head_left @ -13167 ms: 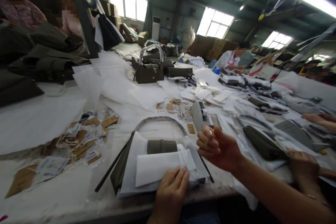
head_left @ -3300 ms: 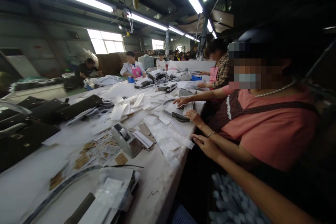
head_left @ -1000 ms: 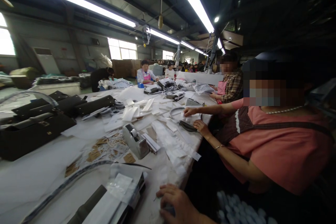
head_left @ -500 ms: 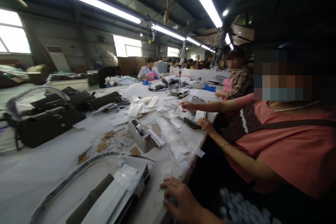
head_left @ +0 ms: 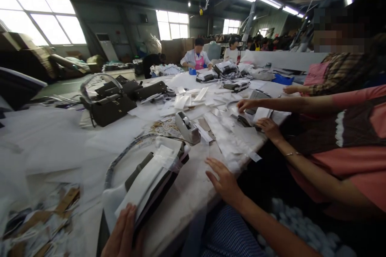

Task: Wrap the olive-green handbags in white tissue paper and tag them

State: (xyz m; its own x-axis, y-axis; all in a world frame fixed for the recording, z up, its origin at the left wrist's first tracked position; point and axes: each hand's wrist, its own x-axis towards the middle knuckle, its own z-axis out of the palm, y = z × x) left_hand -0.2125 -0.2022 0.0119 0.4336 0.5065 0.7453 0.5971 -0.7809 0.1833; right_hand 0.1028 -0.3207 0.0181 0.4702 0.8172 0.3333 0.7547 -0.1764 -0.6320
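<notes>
A dark olive handbag (head_left: 157, 180) lies flat at the table's near edge, wrapped in white paper, with its taped handle (head_left: 126, 154) arching to the left. My left hand (head_left: 122, 235) rests on the bag's near end, fingers stretched along the paper. My right hand (head_left: 224, 180) lies open and flat on the table just right of the bag, fingers spread, holding nothing. A grey tape dispenser (head_left: 187, 127) stands a little beyond the bag.
A co-worker in a pink top sits at my right, with a hand (head_left: 269, 127) on white paper strips and another hand (head_left: 245, 105) reaching across. Finished dark bags (head_left: 108, 106) stand at the back left. Paper tags (head_left: 45, 215) litter the near left. Other people work farther along the table.
The view has swung left and down, so the wrapped bag is now central. My left hand has come into view on the bag. My right hand has opened out flat on the table.
</notes>
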